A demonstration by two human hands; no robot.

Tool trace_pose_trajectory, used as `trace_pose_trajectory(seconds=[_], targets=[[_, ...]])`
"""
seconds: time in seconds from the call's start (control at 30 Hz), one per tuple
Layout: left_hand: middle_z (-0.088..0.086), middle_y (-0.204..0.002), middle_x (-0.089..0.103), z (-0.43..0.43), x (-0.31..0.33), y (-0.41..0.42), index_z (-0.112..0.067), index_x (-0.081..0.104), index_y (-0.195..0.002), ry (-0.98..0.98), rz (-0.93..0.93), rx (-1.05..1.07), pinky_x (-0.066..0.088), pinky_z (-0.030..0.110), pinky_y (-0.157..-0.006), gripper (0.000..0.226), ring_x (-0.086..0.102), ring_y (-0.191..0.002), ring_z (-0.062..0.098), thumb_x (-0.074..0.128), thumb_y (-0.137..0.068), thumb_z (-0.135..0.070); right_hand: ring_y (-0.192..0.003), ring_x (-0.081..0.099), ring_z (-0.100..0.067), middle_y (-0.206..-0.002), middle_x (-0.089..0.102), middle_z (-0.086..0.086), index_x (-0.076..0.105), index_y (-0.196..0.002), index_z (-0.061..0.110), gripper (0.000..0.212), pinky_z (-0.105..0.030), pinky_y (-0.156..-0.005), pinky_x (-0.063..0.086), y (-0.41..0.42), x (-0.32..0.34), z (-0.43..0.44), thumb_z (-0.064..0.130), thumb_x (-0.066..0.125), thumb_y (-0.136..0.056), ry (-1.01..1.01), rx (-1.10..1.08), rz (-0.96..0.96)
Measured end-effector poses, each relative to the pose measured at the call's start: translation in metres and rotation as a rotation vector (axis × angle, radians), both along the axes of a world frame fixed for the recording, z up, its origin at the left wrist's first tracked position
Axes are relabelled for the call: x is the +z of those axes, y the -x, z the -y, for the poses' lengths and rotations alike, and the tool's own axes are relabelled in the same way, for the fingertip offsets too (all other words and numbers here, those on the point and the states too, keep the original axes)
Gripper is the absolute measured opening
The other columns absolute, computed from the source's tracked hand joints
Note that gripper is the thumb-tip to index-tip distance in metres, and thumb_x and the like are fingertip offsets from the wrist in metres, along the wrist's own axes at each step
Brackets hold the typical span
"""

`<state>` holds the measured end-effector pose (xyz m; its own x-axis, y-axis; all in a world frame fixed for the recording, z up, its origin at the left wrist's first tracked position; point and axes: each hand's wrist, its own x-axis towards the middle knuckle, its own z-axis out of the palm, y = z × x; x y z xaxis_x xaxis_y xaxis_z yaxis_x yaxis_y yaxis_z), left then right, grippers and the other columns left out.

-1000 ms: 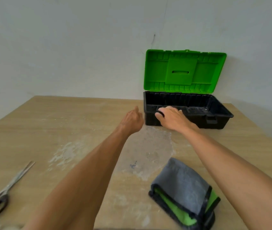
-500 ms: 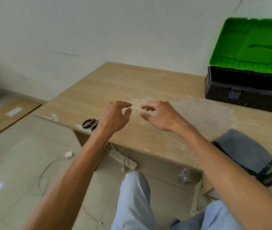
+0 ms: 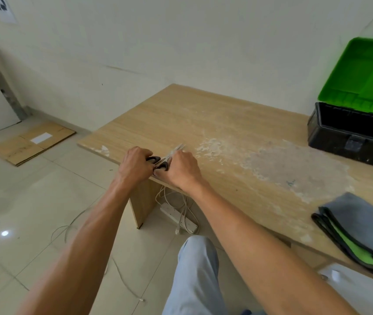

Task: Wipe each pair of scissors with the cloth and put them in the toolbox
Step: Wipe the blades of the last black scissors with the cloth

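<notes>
A pair of scissors (image 3: 166,158) with black handles and steel blades lies at the near left edge of the wooden table (image 3: 203,123). My left hand (image 3: 135,165) grips one black handle loop. My right hand (image 3: 181,169) curls over the other handle, its thumb pressed against it. The blades point away toward the table's middle. The folded grey cloth (image 3: 360,226) with a green lining lies at the near right edge. The black toolbox (image 3: 349,137) stands at the far right with its green lid (image 3: 362,76) raised.
Scuffed white patches mark the tabletop's middle. Under the table lie a white power strip (image 3: 178,218) and loose cables. A flat cardboard sheet (image 3: 33,142) rests on the tiled floor at left. My trousered knee (image 3: 194,269) is below the table edge.
My view swung left from the toolbox to the table's left edge. Both hands left the toolbox, travelled to the scissors and now hold their handles.
</notes>
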<state>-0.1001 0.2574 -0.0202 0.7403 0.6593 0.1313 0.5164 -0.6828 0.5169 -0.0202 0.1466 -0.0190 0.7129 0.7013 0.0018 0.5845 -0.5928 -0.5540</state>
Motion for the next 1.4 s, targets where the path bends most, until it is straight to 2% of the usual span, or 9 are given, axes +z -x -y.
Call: trace_pose_trajectory(seconds=[0.07, 0.17, 0.33, 0.53, 0.7, 0.87, 1.07, 1.27, 1.4], targets=[[0.016, -0.096, 0.073, -0.002, -0.004, 0.002, -0.004, 0.077, -0.1, 0.012, 0.025, -0.005, 0.046, 0.032, -0.071, 0.023, 0.065, -0.097, 0.031, 0.063, -0.082, -0.003, -0.086, 0.072, -0.035, -0.09, 0.075, -0.015, 0.064, -0.075, 0.01, 0.035, -0.032, -0.055, 0.04, -0.001, -0.003, -0.002, 0.041, 0.081, -0.073, -0.028, -0.039, -0.053], [0.009, -0.095, 0.073, -0.002, -0.002, 0.003, -0.012, 0.076, -0.105, 0.144, 0.078, 0.012, 0.045, 0.027, -0.067, 0.024, 0.067, -0.086, 0.021, 0.073, -0.082, -0.013, -0.091, 0.075, -0.026, -0.1, 0.079, -0.006, 0.078, -0.095, 0.013, 0.022, -0.034, -0.066, 0.058, -0.008, 0.003, 0.003, 0.029, 0.084, -0.081, -0.082, -0.063, -0.198], [0.006, -0.08, 0.074, 0.031, 0.014, 0.007, -0.009, 0.075, -0.097, 0.739, 0.412, 0.048, 0.057, 0.016, -0.067, 0.013, 0.073, -0.067, 0.006, 0.076, -0.084, -0.012, -0.105, 0.069, -0.017, -0.116, 0.074, -0.003, 0.056, -0.131, 0.018, 0.05, -0.026, -0.074, 0.051, -0.023, 0.008, 0.043, 0.026, 0.083, -0.09, -0.256, -0.151, -0.479], [0.01, -0.089, 0.073, 0.097, 0.022, -0.009, 0.001, 0.071, -0.099, 1.137, 0.647, 0.009, 0.059, 0.018, -0.073, 0.016, 0.074, -0.078, 0.011, 0.073, -0.086, -0.009, -0.077, 0.067, 0.0, -0.085, 0.079, 0.01, 0.076, -0.104, 0.028, 0.007, -0.011, -0.062, 0.047, -0.027, 0.016, 0.124, 0.027, 0.075, -0.097, -0.524, -0.207, -0.554], [0.007, -0.086, 0.071, 0.149, 0.027, -0.027, 0.0, 0.071, -0.107, 1.586, 0.788, 0.027, 0.059, 0.019, -0.07, 0.03, 0.07, -0.077, 0.012, 0.071, -0.084, -0.02, -0.067, 0.061, -0.004, -0.075, 0.076, 0.003, 0.082, -0.106, 0.021, 0.014, -0.02, -0.06, 0.05, -0.031, 0.029, 0.206, 0.019, 0.07, -0.1, -0.687, -0.282, -0.572], [0.014, -0.101, 0.075, 0.235, 0.027, -0.041, 0.001, 0.072, -0.109, 1.865, 0.7, -0.025, 0.06, 0.024, -0.076, 0.029, 0.073, -0.09, 0.017, 0.068, -0.085, -0.014, -0.058, 0.054, -0.011, -0.067, 0.068, -0.002, 0.086, -0.091, 0.022, 0.02, -0.02, -0.05, 0.048, -0.016, 0.033, 0.274, 0.012, 0.071, -0.098, -0.772, -0.36, -0.542], [0.015, -0.096, 0.075, 0.289, 0.024, -0.056, 0.0, 0.074, -0.098, 1.896, 0.6, 0.02, 0.061, 0.025, -0.075, 0.026, 0.073, -0.086, 0.018, 0.069, -0.086, -0.022, -0.055, 0.055, -0.016, -0.065, 0.069, -0.004, 0.087, -0.089, 0.025, 0.018, -0.023, -0.05, 0.052, -0.001, 0.022, 0.323, 0.017, 0.073, -0.095, -0.777, -0.488, -0.509], [0.011, -0.08, 0.072, 0.304, 0.018, -0.056, -0.008, 0.08, -0.079, 1.7, 0.497, -0.053, 0.057, 0.021, -0.068, 0.017, 0.063, -0.072, 0.016, 0.076, -0.069, -0.02, -0.053, 0.061, -0.022, -0.071, 0.075, -0.005, 0.086, -0.101, 0.025, 0.012, -0.033, -0.052, 0.055, 0.007, 0.007, 0.334, 0.025, 0.076, -0.095, -0.679, -0.504, -0.452], [0.007, -0.075, 0.07, 0.296, 0.016, -0.055, -0.007, 0.079, -0.083, 1.64, 0.526, 0.021, 0.057, 0.022, -0.065, 0.014, 0.063, -0.065, 0.013, 0.076, -0.074, -0.017, -0.059, 0.067, -0.012, -0.078, 0.078, -0.005, 0.085, -0.098, 0.019, 0.03, -0.027, -0.055, 0.057, 0.001, 0.021, 0.349, 0.044, 0.07, -0.09, -0.573, -0.457, -0.505]])
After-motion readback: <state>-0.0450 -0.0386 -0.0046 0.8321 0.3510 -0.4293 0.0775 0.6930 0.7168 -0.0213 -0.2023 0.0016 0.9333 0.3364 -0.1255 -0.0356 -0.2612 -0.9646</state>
